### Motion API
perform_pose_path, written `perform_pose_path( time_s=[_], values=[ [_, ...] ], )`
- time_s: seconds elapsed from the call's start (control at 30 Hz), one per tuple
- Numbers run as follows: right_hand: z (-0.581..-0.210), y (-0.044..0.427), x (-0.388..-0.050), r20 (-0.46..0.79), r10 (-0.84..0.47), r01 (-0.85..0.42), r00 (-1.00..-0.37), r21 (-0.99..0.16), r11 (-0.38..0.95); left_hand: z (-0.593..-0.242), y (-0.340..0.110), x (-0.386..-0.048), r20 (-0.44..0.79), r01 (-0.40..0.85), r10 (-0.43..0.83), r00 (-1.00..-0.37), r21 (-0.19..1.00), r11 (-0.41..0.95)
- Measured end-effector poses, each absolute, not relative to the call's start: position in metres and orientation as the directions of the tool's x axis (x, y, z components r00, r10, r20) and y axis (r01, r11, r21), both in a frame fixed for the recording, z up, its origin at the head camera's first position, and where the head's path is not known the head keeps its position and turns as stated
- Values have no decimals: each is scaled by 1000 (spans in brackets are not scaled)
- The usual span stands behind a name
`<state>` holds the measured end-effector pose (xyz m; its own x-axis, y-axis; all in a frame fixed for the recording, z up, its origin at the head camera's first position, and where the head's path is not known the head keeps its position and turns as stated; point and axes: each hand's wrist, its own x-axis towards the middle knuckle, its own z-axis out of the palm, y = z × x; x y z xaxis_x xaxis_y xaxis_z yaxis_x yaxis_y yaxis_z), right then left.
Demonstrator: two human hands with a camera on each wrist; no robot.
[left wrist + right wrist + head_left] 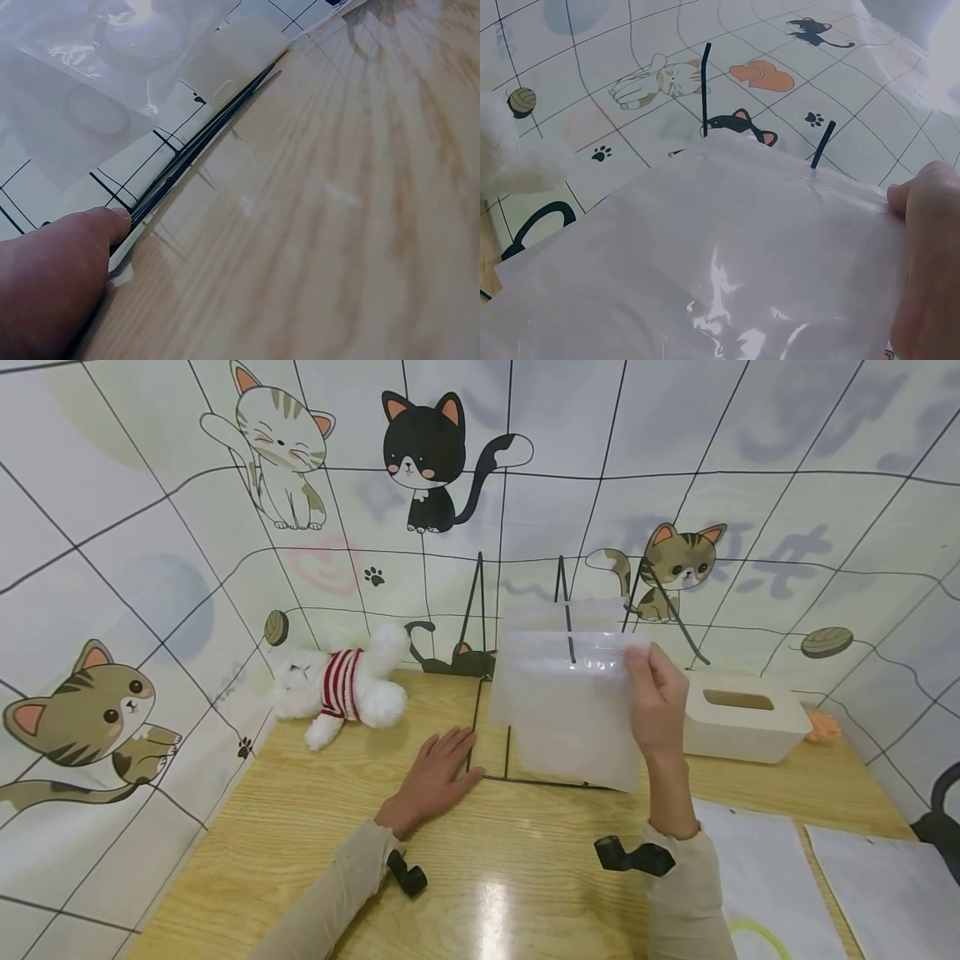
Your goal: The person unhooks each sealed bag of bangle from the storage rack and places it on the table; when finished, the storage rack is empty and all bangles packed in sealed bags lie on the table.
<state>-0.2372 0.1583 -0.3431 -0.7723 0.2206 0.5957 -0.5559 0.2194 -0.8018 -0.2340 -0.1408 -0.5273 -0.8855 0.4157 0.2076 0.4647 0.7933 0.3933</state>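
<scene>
A translucent plastic zip bag [577,718] hangs at a black wire rack [540,782], with a prong [571,639] showing in front of its top edge. My right hand [658,702] pinches the bag's upper right corner between thumb and fingers. Behind it, another similar bag [504,693] hangs further left. Faint round outlines show in the bags [97,109] in the left wrist view. My left hand [435,777] lies flat on the table, fingers extended, touching the left front corner of the rack's base. In the left wrist view the thumb [75,232] is against the black rods.
A white plush toy [375,697] in a red-striped sweater lies left of the rack. To the right stands a cream tissue box [742,727], with a small orange object [823,727] beside it. White sheets [765,860] and a yellow ring [761,931] lie at the front right.
</scene>
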Motion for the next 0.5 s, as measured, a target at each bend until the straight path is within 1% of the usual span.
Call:
perform_pose_path(
  time_s=[0.1, 0.23, 0.5],
  values=[
    [-341, 159, -235, 595, 207, -558, -777, -803, 210, -528, -141, -235, 195, 458, 414, -889, 392, 798],
    [-339, 161, -233, 623, 180, -586, -762, -780, 219, -528, -140, -236, 182, 452, 414, -892, 393, 801],
    [-335, 168, -225, 642, 109, -613, -759, -760, 217, -529, -141, -236, 191, 458, 416, -889, 382, 802]
  ],
)
